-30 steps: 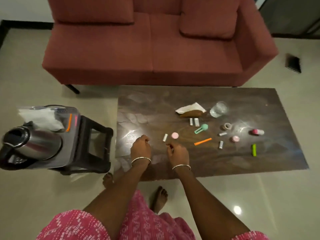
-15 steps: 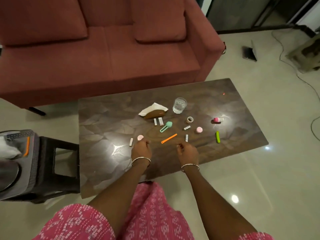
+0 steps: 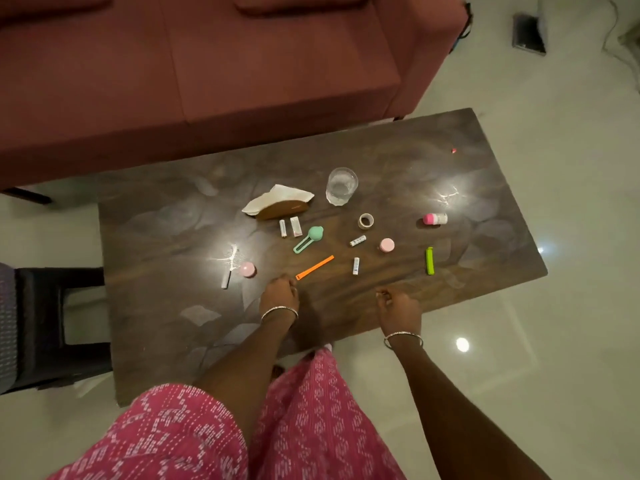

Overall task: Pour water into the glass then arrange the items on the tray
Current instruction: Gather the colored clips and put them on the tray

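A clear glass (image 3: 341,187) stands upright on the dark wooden table (image 3: 156,306), right of a brown napkin holder (image 3: 282,209) with white napkins. Small items lie scattered in front of them: an orange strip (image 3: 315,267), a mint green scoop (image 3: 309,239), a tape ring (image 3: 365,221), two pink round lids (image 3: 386,244) (image 3: 247,269), a green clip (image 3: 429,260), a pink-capped bottle (image 3: 435,219) and several small white tubes. My left hand (image 3: 278,294) hovers with loosely curled fingers just short of the orange strip's near end. My right hand (image 3: 398,306) hangs loosely curled over the table's near edge, holding nothing.
A red sofa (image 3: 242,64) runs along the table's far side. A black stool (image 3: 59,323) stands at the left, with a sliver of grey tray (image 3: 7,323) on it at the frame edge. A dark flat object (image 3: 528,34) lies on the floor, far right.
The view has swung right, so the kettle and most of the tray have left the frame. My hands have spread apart; the right one moved right, the left one reached the orange strip.
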`<control>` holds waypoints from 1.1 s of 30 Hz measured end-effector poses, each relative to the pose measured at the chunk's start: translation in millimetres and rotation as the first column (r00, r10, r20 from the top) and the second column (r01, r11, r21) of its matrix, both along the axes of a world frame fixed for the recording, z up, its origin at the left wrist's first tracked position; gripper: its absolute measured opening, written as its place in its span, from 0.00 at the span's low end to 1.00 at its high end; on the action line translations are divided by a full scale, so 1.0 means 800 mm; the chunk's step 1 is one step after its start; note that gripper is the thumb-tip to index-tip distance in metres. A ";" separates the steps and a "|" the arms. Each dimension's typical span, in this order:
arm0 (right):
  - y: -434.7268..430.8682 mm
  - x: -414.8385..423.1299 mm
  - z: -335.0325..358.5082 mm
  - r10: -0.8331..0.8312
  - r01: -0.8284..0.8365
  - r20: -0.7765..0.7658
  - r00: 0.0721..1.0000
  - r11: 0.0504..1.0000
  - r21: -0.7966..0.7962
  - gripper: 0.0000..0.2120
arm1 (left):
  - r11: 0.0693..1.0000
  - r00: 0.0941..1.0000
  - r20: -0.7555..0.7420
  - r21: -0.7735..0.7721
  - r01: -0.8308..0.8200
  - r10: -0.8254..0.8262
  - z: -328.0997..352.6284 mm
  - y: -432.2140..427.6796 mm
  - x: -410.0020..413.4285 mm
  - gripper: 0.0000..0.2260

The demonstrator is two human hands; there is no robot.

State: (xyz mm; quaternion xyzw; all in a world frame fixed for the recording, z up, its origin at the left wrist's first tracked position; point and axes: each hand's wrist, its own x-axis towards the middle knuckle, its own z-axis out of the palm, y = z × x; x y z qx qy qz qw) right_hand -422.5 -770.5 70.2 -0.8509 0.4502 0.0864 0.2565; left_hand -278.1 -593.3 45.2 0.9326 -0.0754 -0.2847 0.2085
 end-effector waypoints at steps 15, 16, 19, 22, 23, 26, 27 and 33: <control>-0.157 0.039 -0.105 -0.071 0.084 -0.198 0.978 0.995 0.058 0.09 | 0.922 0.986 -0.152 0.369 0.118 -0.065 -0.120 -0.104 0.043 0.18; -0.166 0.038 -0.109 -0.120 0.131 -0.212 0.970 0.990 0.041 0.09 | 0.919 0.985 -0.159 0.375 0.124 -0.067 -0.123 -0.106 0.045 0.19; -0.195 0.035 -0.121 -0.283 0.292 -0.216 0.934 0.956 0.011 0.09 | 0.905 0.976 -0.191 0.387 0.176 -0.108 -0.131 -0.108 0.052 0.17; -0.221 0.036 -0.131 -0.407 0.416 -0.197 0.892 0.909 0.002 0.20 | 0.874 0.964 -0.209 0.423 0.241 -0.164 -0.135 -0.107 0.053 0.16; -0.228 0.038 -0.134 -0.418 0.427 -0.206 0.885 0.904 -0.002 0.24 | 0.866 0.961 -0.205 0.428 0.257 -0.184 -0.136 -0.107 0.052 0.16; -0.243 0.044 -0.145 -0.400 0.412 -0.275 0.874 0.911 -0.017 0.28 | 0.865 0.960 -0.186 0.422 0.270 -0.209 -0.138 -0.108 0.048 0.14; -0.246 0.046 -0.149 -0.403 0.418 -0.287 0.869 0.908 -0.010 0.27 | 0.872 0.962 -0.178 0.413 0.262 -0.205 -0.138 -0.109 0.047 0.14; -0.251 0.057 -0.160 -0.448 0.475 -0.308 0.839 0.880 0.014 0.20 | 0.947 0.992 -0.054 0.296 0.127 -0.116 -0.128 -0.124 0.025 0.09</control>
